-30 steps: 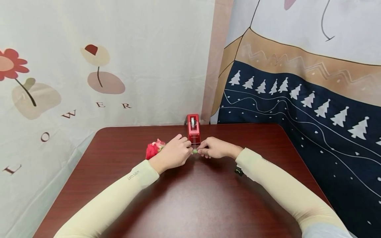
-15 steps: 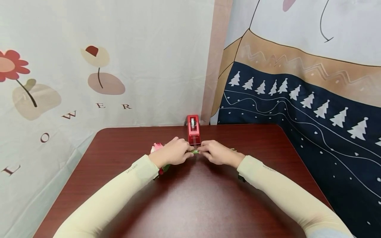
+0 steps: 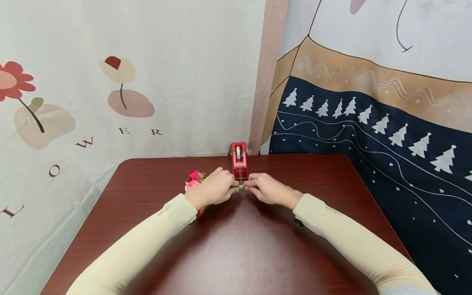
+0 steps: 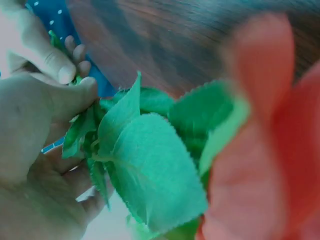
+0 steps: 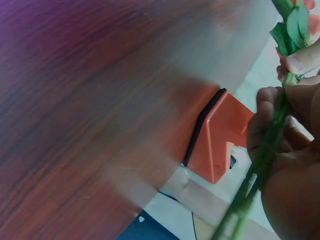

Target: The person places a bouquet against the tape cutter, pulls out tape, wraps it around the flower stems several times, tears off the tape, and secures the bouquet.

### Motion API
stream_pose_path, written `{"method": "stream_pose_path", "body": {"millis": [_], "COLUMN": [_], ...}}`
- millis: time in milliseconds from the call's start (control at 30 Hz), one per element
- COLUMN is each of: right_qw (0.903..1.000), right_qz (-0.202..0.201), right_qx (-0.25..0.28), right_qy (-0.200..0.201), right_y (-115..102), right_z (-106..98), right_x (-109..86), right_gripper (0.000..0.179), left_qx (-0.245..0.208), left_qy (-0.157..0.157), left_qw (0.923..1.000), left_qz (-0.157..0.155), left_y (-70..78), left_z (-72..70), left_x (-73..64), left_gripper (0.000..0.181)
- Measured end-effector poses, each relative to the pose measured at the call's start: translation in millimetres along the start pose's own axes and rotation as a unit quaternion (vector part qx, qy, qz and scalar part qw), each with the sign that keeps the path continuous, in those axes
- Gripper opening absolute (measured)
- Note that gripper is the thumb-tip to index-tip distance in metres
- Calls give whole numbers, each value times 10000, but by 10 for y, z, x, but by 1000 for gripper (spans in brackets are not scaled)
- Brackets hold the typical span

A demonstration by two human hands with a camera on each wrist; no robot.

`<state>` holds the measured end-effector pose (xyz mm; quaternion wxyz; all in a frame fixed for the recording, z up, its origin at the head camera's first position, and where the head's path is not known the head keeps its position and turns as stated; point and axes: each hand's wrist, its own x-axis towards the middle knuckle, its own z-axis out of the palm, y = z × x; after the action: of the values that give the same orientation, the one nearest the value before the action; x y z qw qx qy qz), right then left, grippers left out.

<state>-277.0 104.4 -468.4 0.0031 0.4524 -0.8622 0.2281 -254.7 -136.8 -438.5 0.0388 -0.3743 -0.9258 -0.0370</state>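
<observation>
A bunch of roses (image 3: 191, 186), red and pink with green leaves (image 4: 155, 165), lies sideways across both hands, blooms to the left. My left hand (image 3: 218, 187) grips the green stems (image 3: 241, 187) just below the leaves. Close beside it, my right hand (image 3: 271, 189) pinches the same stems between thumb and fingers. In the right wrist view the stem ends run on past the right palm. A red tape dispenser (image 3: 240, 164) stands right behind the hands; a clear tape strip (image 3: 241, 180) appears to reach from it to the stems.
The dark red-brown table (image 3: 236, 246) has rounded far corners. Behind it hangs a pale cloth (image 3: 199, 82) with printed flowers, and on the right a navy cloth (image 3: 332, 131) with white trees.
The bunch has turned about its stems, so different blooms show beside my left wrist. The right fingers have shifted their hold, and stem ends now show beyond the right hand.
</observation>
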Motion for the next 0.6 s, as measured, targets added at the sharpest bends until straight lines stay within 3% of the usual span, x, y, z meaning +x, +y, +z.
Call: {"method": "stream_pose_path", "body": {"millis": [233, 433, 600], "right_qw": [9929, 9714, 9492], "right_qz": [698, 1369, 1590], "right_qx": [677, 1527, 2217], "right_qy": [-686, -1194, -1570], "right_y": [16, 76, 171], "right_z": [-88, -155, -199], "right_x": [65, 111, 183], "right_gripper": [26, 30, 33], "left_qx": [759, 1104, 1518], "left_qy": [656, 1478, 1760], "left_qw": [9940, 9793, 9677], "left_qz": [437, 830, 979], "left_y": [-35, -35, -46], "left_z": [78, 132, 189], "left_x": [-54, -89, -81], "left_gripper": [10, 16, 15]}}
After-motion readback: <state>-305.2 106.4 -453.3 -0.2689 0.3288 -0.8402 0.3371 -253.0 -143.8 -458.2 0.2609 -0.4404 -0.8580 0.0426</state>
